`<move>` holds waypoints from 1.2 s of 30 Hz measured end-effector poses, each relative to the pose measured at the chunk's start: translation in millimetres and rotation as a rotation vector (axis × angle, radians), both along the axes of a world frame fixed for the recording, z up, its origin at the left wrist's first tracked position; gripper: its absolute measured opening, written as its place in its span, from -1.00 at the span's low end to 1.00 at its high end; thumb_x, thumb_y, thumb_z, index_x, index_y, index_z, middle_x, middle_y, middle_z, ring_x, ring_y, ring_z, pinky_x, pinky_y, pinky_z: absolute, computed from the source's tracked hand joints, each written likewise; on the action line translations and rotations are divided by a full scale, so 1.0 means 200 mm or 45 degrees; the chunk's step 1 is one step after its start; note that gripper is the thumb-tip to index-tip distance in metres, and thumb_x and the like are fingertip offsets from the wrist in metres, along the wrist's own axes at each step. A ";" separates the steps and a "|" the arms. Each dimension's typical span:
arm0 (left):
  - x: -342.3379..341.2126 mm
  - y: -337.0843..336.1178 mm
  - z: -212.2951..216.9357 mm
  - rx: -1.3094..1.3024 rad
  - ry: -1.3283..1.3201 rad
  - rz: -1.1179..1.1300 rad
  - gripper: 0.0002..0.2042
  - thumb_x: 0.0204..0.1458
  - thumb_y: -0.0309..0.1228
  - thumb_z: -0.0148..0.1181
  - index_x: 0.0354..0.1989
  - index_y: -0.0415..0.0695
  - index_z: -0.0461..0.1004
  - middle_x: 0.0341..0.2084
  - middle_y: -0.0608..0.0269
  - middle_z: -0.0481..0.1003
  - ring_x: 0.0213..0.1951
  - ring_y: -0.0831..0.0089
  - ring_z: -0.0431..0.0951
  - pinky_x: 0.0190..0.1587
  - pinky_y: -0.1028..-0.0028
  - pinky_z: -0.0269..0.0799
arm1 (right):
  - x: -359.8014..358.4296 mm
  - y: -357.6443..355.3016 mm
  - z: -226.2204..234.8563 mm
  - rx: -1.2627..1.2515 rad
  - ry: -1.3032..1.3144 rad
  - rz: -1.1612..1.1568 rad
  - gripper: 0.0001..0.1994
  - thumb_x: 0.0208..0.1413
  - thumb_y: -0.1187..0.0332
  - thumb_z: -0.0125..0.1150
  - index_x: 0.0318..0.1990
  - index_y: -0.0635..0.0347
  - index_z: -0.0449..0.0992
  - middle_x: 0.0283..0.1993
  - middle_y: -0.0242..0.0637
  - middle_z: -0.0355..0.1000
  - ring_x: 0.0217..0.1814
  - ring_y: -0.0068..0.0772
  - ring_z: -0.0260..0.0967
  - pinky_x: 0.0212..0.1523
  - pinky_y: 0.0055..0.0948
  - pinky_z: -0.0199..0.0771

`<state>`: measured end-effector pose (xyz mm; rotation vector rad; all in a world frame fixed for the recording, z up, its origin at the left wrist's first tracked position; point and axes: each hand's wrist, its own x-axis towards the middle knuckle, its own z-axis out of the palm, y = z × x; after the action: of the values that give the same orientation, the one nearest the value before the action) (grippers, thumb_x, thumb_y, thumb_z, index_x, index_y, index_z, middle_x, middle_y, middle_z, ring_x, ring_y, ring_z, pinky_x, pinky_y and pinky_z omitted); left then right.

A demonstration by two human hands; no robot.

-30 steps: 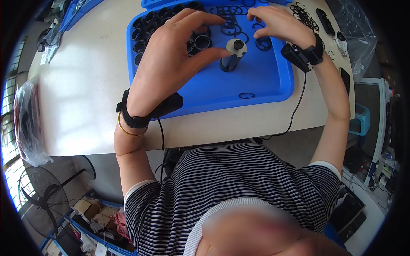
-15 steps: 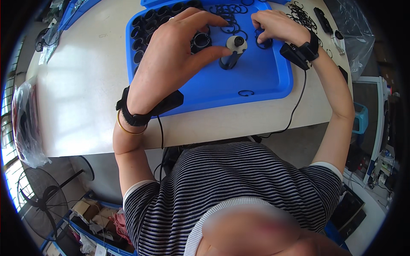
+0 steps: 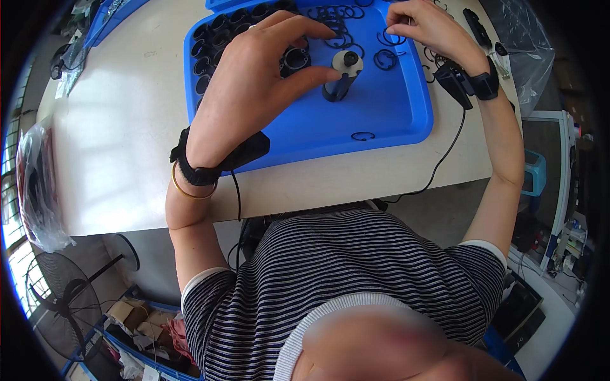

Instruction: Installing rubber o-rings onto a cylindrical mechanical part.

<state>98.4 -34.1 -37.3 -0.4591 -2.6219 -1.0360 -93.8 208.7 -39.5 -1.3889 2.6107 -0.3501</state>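
A blue tray (image 3: 305, 146) lies on the table, and in it stands a dark cylinder with a pale cap (image 3: 346, 66) and a black knob on top. My left hand (image 3: 254, 76) is open over the tray's left part, fingers curved and apart. Its thumb tip reaches the edge of the cylinder's cap; I cannot tell if it touches. At the tray's far right, my right hand (image 3: 432, 28) pinches a black retaining ring (image 3: 389, 39). More rings (image 3: 385, 60) lie on the tray below that hand, and a single ring (image 3: 363, 136) lies near the front edge.
Rows of black cylindrical parts (image 3: 202, 65) fill the tray's left side, partly hidden by my left hand. Loose rings (image 3: 343, 13) lie at the back. A black tool (image 3: 478, 26) rests on the table's right. A cable (image 3: 438, 166) hangs from my right wristband.
My right hand has moved up and to the right, away from the rings it covered, with a retaining ring at its fingertips. My left hand keeps its pose by the cylinder.
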 end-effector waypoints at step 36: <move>0.01 -0.02 0.04 0.637 -0.398 -0.020 -0.87 0.22 -0.45 0.24 -0.17 -0.26 0.52 -0.30 0.40 0.54 -0.23 0.69 0.52 -0.11 0.64 0.47 | 0.37 -0.12 0.07 -0.981 -0.912 0.154 -0.74 0.38 0.19 0.12 -0.13 0.18 0.60 -0.42 -0.41 0.53 -0.56 -0.76 0.33 -0.57 -0.73 0.29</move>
<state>100.3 -37.1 -30.0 -0.2121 -2.4668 -1.8259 -20.7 185.3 -25.0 -1.2312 1.8295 -1.6064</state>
